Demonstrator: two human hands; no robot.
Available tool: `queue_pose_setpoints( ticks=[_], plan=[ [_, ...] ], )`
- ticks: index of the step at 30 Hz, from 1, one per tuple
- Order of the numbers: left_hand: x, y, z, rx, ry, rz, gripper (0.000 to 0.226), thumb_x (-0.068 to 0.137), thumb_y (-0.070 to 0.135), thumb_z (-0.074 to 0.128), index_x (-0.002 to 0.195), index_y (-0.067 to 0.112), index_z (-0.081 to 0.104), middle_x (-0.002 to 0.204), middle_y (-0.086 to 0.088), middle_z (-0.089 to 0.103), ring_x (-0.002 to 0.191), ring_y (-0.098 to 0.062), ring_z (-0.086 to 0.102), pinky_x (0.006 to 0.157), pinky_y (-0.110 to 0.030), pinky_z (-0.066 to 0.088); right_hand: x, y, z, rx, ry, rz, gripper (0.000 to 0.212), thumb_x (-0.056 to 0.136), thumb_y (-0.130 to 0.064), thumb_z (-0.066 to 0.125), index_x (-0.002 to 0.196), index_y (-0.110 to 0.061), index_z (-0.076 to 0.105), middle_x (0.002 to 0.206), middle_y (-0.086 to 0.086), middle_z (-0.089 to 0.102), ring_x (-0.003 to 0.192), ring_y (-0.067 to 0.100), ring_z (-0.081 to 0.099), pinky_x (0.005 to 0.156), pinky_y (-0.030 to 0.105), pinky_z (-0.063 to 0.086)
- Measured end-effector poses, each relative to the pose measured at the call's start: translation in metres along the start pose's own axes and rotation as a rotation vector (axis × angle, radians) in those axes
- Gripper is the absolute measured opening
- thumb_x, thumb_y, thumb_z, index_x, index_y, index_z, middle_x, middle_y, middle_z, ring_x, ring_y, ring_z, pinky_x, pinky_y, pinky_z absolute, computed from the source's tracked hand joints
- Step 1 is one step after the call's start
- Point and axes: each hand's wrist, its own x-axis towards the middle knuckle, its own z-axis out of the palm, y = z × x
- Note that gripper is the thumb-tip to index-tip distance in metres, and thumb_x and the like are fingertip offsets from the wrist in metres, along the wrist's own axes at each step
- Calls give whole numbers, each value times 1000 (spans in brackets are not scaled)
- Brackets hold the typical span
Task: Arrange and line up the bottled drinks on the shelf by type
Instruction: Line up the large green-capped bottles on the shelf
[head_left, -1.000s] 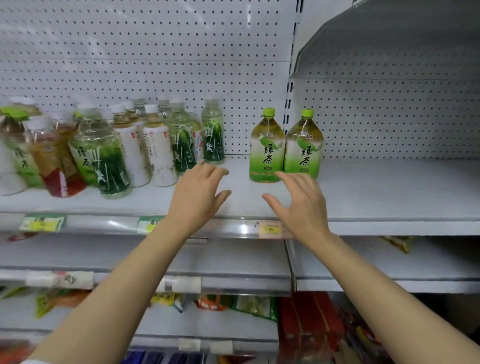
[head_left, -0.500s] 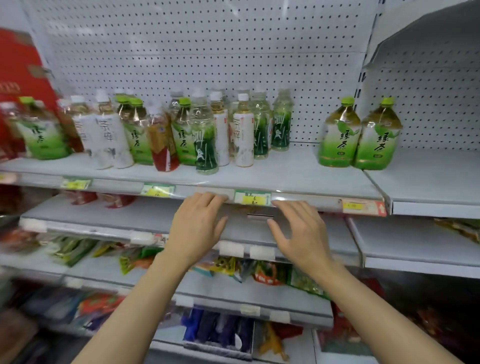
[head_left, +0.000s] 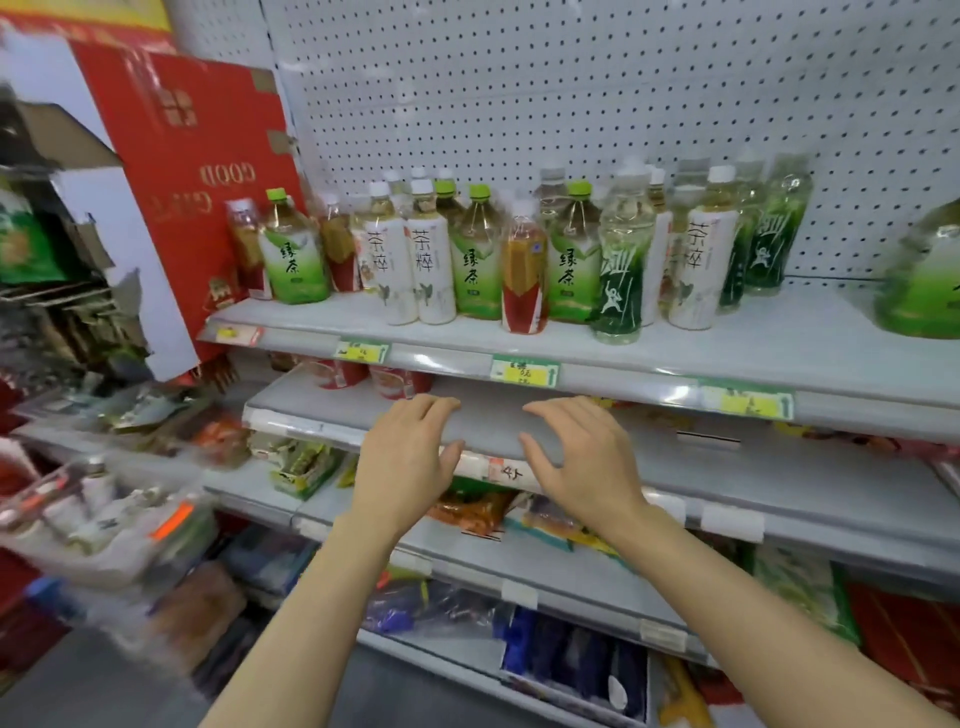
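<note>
Both hands empty. Left hand (head_left: 402, 462) and right hand (head_left: 582, 462) hover side by side, palms down, fingers loosely spread and a bit curled, gripping nothing, touching nothing I can make out. They hang in front of the lower shelf edge (head_left: 483, 457), well below the drinks shelf (head_left: 727, 343).

Change vs. a sec ago: hands were up at shelf level near two big green tea btls on the right; now they sit lower, and the view has swung left. Only one of those big ones shows, blurred, at the far right edge (head_left: 919, 280). That brings the mixed cluster into the middle, so I'd judge the pair on the right is dealt with and the next pick comes from this jumble.

Cluster is unsorted: green tea bottle (head_left: 293, 254) far left beside the red box (head_left: 208, 171), two white-label tea bottles (head_left: 410, 260) touching, another green tea (head_left: 475, 260), a red-label amber bottle (head_left: 524, 275) out front, then a dark green-label bottle (head_left: 621, 275) fwd of the rest, more white and dark green behind. Types interleaved, rows uneven.

Nearest to the hands: amber btl and front dark green one.
</note>
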Motion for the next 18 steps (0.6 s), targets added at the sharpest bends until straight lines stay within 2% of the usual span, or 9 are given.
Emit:
queue_pose_setpoints(
  ticks=[6, 11, 14, 18],
  plan=[
    [20, -94, 5, 37, 21, -90, 40, 83, 28, 78, 120, 18, 67, 111, -3, 69, 99, -28, 66, 73, -41, 56, 61, -32, 85, 43, 33, -114, 29, 85, -31, 63, 103, -10, 74, 95, 3, 73, 89, 21, 67, 78, 32, 53],
    [54, -168, 5, 56, 26, -171, 38, 84, 27, 76, 120, 17, 67, 112, -1, 69, 105, -26, 64, 84, -37, 53, 104, -45, 142, 87, 15, -141, 22, 81, -26, 71, 99, -14, 73, 91, 1, 71, 84, 20, 66, 74, 31, 55],
    [82, -206, 8, -18, 46, -259, 40, 88, 27, 74, 126, 16, 66, 120, -4, 68, 113, -26, 61, 90, -36, 50, 123, -47, 166, 90, 36, -122, 21, 79, -24, 72, 98, -14, 73, 89, 0, 71, 81, 20, 66, 70, 30, 55],
    [132, -264, 21, -100, 43, -331, 48, 90, 26, 71, 134, 12, 59, 133, -10, 59, 123, -32, 54, 96, -42, 46, 141, -46, 199, 48, 100, -108, 20, 79, -23, 71, 96, -12, 73, 89, 0, 71, 81, 21, 65, 67, 30, 53]
  ],
)
